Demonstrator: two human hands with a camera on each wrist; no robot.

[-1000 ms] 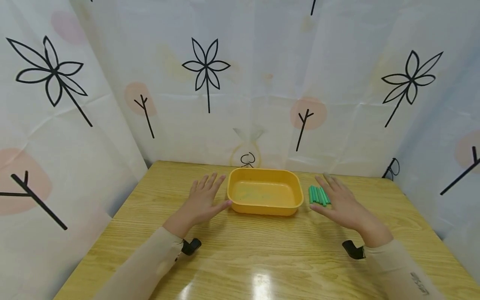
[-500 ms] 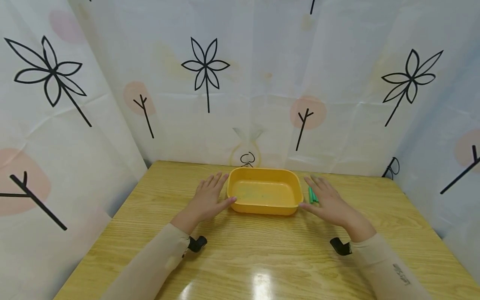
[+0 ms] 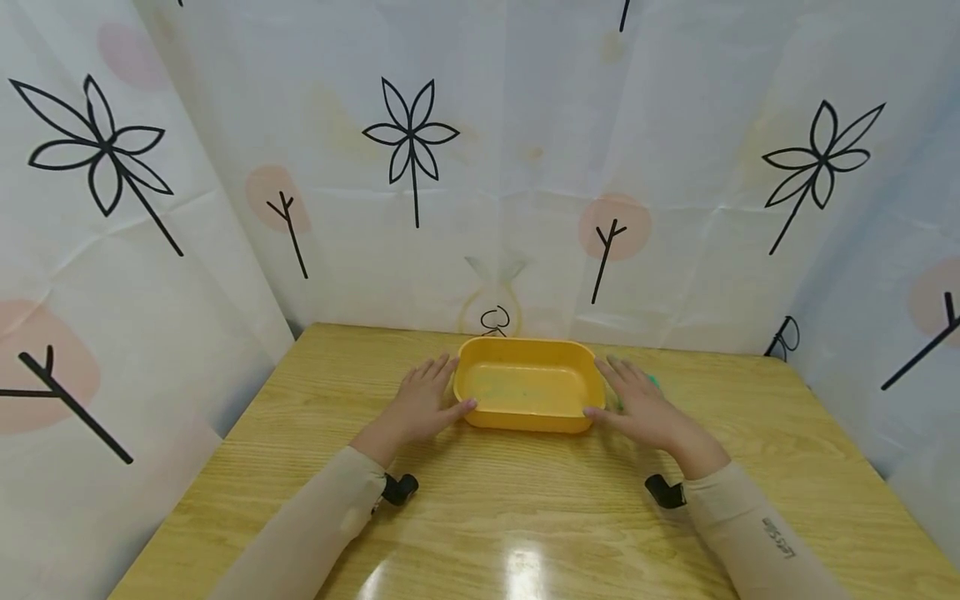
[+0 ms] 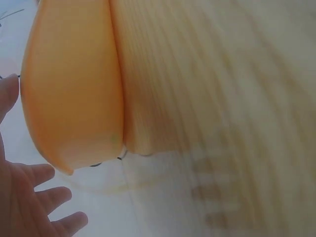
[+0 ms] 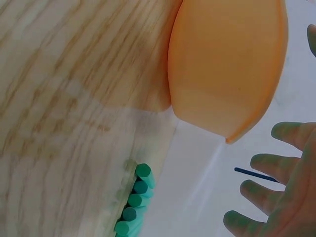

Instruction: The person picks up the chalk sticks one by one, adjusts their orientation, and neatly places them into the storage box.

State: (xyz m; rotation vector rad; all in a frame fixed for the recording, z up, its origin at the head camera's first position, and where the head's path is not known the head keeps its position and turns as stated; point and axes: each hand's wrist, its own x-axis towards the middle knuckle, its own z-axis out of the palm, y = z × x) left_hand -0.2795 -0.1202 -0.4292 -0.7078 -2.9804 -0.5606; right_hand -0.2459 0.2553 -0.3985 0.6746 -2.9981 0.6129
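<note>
A yellow plastic basin (image 3: pixel 525 422), rectangular with rounded corners, sits on the wooden table with nothing inside. At its left end is my left hand (image 3: pixel 422 407), fingers straight and spread, thumb right at the front rim. My right hand (image 3: pixel 639 410) mirrors it at the right end, thumb by the front right corner. In the left wrist view, the fingertips of my left hand (image 4: pixel 29 197) are close to the basin's rim. Several green sticks (image 5: pixel 134 200) lie side by side on the table beneath my right hand, mostly hidden by it in the head view.
The wooden table (image 3: pixel 510 508) reaches back to a white curtain (image 3: pixel 525 167) printed with flowers and twigs, which also hangs along both sides. A black wrist camera mount (image 3: pixel 400 489) shows below the left hand, another mount (image 3: pixel 665 492) below the right.
Both hands have moved inward to the basin's ends, the right one further, from over the green sticks leftward. The sticks are now mostly covered in the head view. The basin stays put.
</note>
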